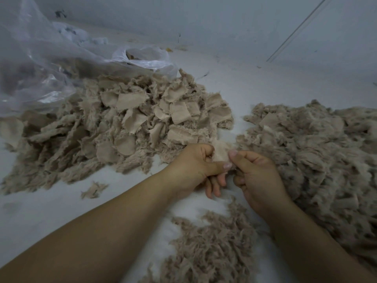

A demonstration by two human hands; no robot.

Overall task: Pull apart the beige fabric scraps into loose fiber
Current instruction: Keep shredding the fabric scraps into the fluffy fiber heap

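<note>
Scrap point(221, 152) of beige fabric sits between my two hands, near the middle of the scene, just above the pale surface point(234, 82) I work on. My left hand point(195, 166) pinches its left edge, thumb pressed along the lower side and the forefinger curled over the top; the other fingers hang loosely curled below. My right hand point(257, 176) pinches the right edge with thumb and forefinger, the remaining fingers folded in under the palm. The thumbs of both hands almost meet under the scrap.

Just beyond my left hand, to the far left, lies the big pile of scraps point(126, 123), flat squares and strips with frayed edges mixed with fluffier bits. To the right, touching my right hand's far side, spreads a heap of loose fiber point(318, 156), soft and shredded. A smaller patch of fiber point(212, 248) lies near me between my forearms, and one stray tuft point(92, 190) rests alone on the surface to the left of my left arm.

At the far left a clear plastic bag point(36, 64) slumps over the edge of the scrap pile, and a smaller white bag point(146, 58) stands open behind the pile. A grey wall point(224, 21) rises at the far side.
</note>
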